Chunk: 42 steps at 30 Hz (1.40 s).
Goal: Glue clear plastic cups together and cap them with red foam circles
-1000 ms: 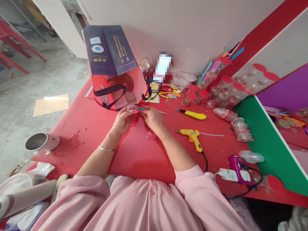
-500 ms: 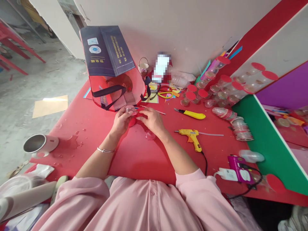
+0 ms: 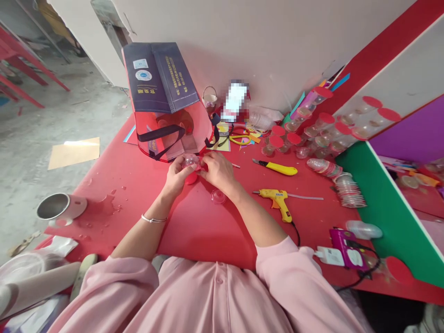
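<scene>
Centre of the frame, both hands meet over the red table (image 3: 145, 185). The left hand (image 3: 178, 175) is curled around a small clear cup (image 3: 190, 160), with a red disc (image 3: 191, 178) just under it. The right hand (image 3: 218, 172) has its fingertips pressed in against the cup, though I can't tell if it's gripping. The dark bag (image 3: 163, 92) is right behind them. A loose clear lid (image 3: 218, 197) sits by the right wrist, and further right are a yellow glue gun (image 3: 277, 200) and utility knife (image 3: 277, 167). A metal cup (image 3: 60, 206) lies tipped at the left edge.
</scene>
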Tool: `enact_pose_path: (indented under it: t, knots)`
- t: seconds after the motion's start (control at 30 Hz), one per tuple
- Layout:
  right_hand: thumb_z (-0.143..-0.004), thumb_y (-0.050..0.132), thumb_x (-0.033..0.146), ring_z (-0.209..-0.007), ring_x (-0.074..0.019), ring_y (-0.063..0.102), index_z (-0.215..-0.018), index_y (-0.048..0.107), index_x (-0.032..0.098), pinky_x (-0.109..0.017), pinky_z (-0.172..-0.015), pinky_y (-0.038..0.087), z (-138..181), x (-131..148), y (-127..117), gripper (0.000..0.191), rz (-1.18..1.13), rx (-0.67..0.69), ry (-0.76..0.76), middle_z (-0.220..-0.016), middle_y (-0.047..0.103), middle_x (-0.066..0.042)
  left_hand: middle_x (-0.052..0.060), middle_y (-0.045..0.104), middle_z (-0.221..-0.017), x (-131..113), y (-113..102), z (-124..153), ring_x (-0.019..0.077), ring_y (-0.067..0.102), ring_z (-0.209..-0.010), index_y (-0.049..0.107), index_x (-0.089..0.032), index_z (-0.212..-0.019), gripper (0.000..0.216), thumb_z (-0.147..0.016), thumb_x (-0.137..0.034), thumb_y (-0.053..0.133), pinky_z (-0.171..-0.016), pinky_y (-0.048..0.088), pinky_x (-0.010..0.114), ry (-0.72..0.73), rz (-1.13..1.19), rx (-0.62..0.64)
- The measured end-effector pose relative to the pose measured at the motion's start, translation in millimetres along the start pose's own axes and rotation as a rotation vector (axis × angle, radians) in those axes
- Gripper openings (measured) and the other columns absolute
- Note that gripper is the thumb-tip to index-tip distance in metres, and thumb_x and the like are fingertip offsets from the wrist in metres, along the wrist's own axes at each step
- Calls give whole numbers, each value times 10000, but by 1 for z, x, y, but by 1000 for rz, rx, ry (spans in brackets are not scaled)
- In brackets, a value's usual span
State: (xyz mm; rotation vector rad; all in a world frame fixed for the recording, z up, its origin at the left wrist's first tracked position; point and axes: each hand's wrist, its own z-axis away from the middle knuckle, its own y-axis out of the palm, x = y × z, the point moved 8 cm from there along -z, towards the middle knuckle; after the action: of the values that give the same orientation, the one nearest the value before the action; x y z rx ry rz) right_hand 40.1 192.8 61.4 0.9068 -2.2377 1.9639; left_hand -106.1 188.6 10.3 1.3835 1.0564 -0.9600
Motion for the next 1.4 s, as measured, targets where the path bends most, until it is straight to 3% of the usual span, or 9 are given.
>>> enact_pose_path:
  t: [0.2, 0.33, 0.53, 0.9, 1.13, 1.3, 1.4]
  knots:
    - [-915, 724, 424, -1092, -288, 610, -1007, 707, 196, -347, -847, 512, -12, 7, -3, 247, 64, 21, -11, -1055, 724, -101, 50, 740, -1037, -9, -5, -1, 196, 689, -956, 730, -190, -1075, 357, -759, -325, 826, -899, 543, 312, 74, -99, -28]
    - [-944, 683, 361, -1157, -294, 580, -1033, 708, 183, -346, -881, 496, -17, 15, -4, 201, 85, 45, -61, -1074, 730, -114, 54, 739, -1052, -12, -10, -2, 206, 690, -998, 734, -190, -1069, 350, -758, -323, 824, -931, 539, 321, 98, -107, -59]
    - [-971, 623, 261, -1080, -233, 642, -1108, 696, 189, -312, -891, 495, -22, 20, -2, 171, 11, 33, -68, -1135, 725, -95, 72, 736, -1105, -9, -21, -6, 220, 694, -1020, 742, -194, -1079, 358, -753, -320, 822, -945, 553, 344, 91, -120, -110]
    - [-1000, 603, 327, -1014, -225, 688, -1078, 732, 232, -296, -798, 494, -32, 16, -5, 178, -12, 40, -62, -1068, 753, -58, 64, 731, -1068, -15, -45, -16, 217, 713, -1006, 719, -204, -1077, 350, -757, -315, 809, -967, 566, 372, 155, -88, -222]
    - [-1036, 538, 351, -962, -227, 693, -1089, 735, 232, -309, -815, 497, -58, 16, -5, 236, -2, 35, -73, -1058, 759, -75, 57, 705, -1115, -23, -65, -28, 224, 674, -1074, 694, -218, -1145, 416, -753, -320, 787, -1033, 524, 386, 295, -208, -320]
    - [-1036, 441, 195, -956, -222, 697, -1134, 730, 216, -310, -835, 508, -81, 21, -3, 306, 40, 57, -101, -1060, 756, -76, 69, 676, -1213, -34, -70, -27, 248, 637, -1147, 677, -227, -1168, 432, -784, -403, 766, -1023, 526, 391, 369, -337, -391]
    - [-1023, 417, 142, -1010, -228, 697, -1224, 703, 188, -320, -867, 515, -103, 28, 1, 353, 50, 68, -124, -1147, 738, -104, 62, 690, -1188, -36, -71, -25, 234, 652, -1098, 690, -224, -1102, 400, -766, -416, 789, -977, 542, 358, 368, -268, -426]
